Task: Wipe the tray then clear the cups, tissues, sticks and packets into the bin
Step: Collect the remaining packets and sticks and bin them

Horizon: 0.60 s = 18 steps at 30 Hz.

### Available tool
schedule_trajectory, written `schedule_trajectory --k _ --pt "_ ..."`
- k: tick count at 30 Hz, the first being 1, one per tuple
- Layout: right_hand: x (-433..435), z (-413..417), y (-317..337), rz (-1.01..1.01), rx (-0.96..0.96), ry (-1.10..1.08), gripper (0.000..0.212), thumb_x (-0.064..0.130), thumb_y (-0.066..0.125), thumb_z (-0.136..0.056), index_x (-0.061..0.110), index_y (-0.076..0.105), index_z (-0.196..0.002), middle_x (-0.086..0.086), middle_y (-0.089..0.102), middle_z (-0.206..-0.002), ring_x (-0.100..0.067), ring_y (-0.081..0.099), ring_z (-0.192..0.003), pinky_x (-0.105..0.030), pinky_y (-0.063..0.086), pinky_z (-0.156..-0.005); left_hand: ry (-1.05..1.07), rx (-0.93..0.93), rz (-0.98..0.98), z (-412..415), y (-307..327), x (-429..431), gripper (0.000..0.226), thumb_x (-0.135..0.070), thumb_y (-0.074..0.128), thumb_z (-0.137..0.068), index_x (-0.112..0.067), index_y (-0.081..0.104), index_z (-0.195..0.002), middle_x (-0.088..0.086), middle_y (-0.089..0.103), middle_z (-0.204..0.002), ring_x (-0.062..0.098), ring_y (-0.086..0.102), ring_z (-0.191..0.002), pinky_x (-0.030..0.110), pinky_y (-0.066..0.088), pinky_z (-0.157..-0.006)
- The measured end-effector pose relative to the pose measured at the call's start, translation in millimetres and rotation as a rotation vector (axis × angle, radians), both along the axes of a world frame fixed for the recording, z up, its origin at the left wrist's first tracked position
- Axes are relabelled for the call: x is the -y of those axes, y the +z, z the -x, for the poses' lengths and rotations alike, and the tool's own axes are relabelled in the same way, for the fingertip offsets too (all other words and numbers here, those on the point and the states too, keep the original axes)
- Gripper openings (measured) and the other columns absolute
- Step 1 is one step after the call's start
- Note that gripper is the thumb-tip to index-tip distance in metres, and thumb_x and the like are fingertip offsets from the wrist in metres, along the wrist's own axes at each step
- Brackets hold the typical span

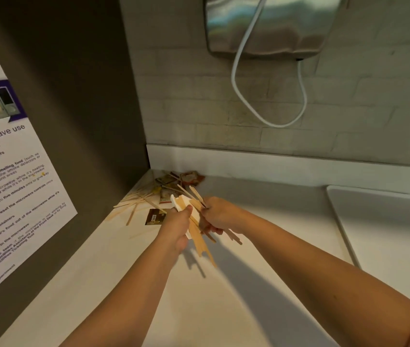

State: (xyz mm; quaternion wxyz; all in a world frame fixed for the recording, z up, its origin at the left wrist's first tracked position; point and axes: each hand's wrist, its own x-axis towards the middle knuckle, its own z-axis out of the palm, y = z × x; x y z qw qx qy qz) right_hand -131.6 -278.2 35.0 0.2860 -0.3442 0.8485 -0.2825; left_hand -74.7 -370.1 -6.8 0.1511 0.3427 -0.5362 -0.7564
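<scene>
Clutching wooden stir sticks (199, 237) in L hand (177, 227) (plus white paper (179, 203)) & R hand (220, 216), I'm facing loose sticks (134, 202) & packets (174, 182) lying fwd-left in the corner of the counter (269, 216), nearer L, mostly crosswise.

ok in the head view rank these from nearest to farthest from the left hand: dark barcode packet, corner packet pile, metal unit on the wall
1. dark barcode packet, on the counter just left of the left hand
2. corner packet pile, farther back
3. metal unit, high up at the back
</scene>
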Motion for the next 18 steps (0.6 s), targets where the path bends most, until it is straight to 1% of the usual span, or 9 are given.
schedule_trajectory --k 3,6,8,10,13,16,18 --pt "-23 -6 1 -0.018 -0.015 -0.046 0.031 -0.001 0.04 -0.09 0.009 0.052 -0.063 -0.013 0.059 -0.073 -0.015 0.045 -0.048 -0.023 0.039 -0.044 -0.052 -0.007 -0.003 -3 1 -21 0.017 -0.008 0.039 -0.1 -0.005 0.051 -0.112 0.014 0.06 -0.082 0.029 0.059 -0.071 0.038 0.05 -0.062" --pt "-47 -15 1 -0.043 -0.025 -0.101 0.03 -0.001 0.041 -0.089 0.008 0.054 -0.063 -0.014 0.06 -0.073 -0.016 0.045 -0.048 -0.023 0.039 -0.044 -0.142 -0.01 0.003 -7 1 -42 0.019 -0.009 0.039 -0.1 -0.003 0.052 -0.112 0.018 0.062 -0.085 0.034 0.061 -0.074 0.042 0.053 -0.065" --pt "-61 -21 1 -0.057 -0.026 -0.14 0.025 -0.001 0.045 -0.087 0.006 0.055 -0.065 -0.018 0.062 -0.079 -0.018 0.046 -0.05 -0.024 0.039 -0.045 -0.205 -0.013 0.009 -11 2 -55 0.018 -0.009 0.038 -0.1 -0.003 0.054 -0.106 0.018 0.063 -0.084 0.034 0.062 -0.073 0.04 0.054 -0.059" --pt "-76 -31 1 -0.063 -0.021 -0.19 0.016 -0.001 0.05 -0.085 0.004 0.056 -0.071 -0.019 0.063 -0.08 -0.019 0.045 -0.05 -0.025 0.039 -0.045 -0.256 -0.011 0.019 -18 2 -68 0.019 -0.01 0.038 -0.1 -0.002 0.054 -0.108 0.019 0.063 -0.087 0.033 0.063 -0.074 0.039 0.054 -0.057" --pt "-98 -54 -2 -0.055 -0.016 -0.275 0.021 0.0 0.046 -0.087 0.006 0.05 -0.067 -0.018 0.063 -0.078 -0.019 0.044 -0.049 -0.025 0.038 -0.044 -0.316 0.011 0.025 -35 0 -86 0.024 -0.011 0.04 -0.1 0.001 0.052 -0.117 0.021 0.063 -0.091 0.035 0.063 -0.076 0.043 0.053 -0.063" --pt "-120 -90 -4 -0.052 0.013 -0.352 0.022 -0.001 0.039 -0.089 0.007 0.043 -0.07 -0.014 0.061 -0.074 -0.017 0.042 -0.046 -0.024 0.037 -0.043 -0.385 0.033 0.018 -62 -3 -106 0.026 -0.013 0.04 -0.1 0.002 0.053 -0.116 0.02 0.064 -0.089 0.034 0.064 -0.074 0.04 0.055 -0.062" --pt "-135 -112 -4 -0.047 0.032 -0.391 0.018 -0.002 0.041 -0.088 0.007 0.043 -0.073 -0.016 0.061 -0.078 -0.017 0.043 -0.047 -0.025 0.037 -0.043 -0.436 0.035 0.029 -79 -4 -119 0.024 -0.012 0.04 -0.1 0.002 0.054 -0.114 0.017 0.063 -0.085 0.031 0.063 -0.071 0.038 0.054 -0.061"
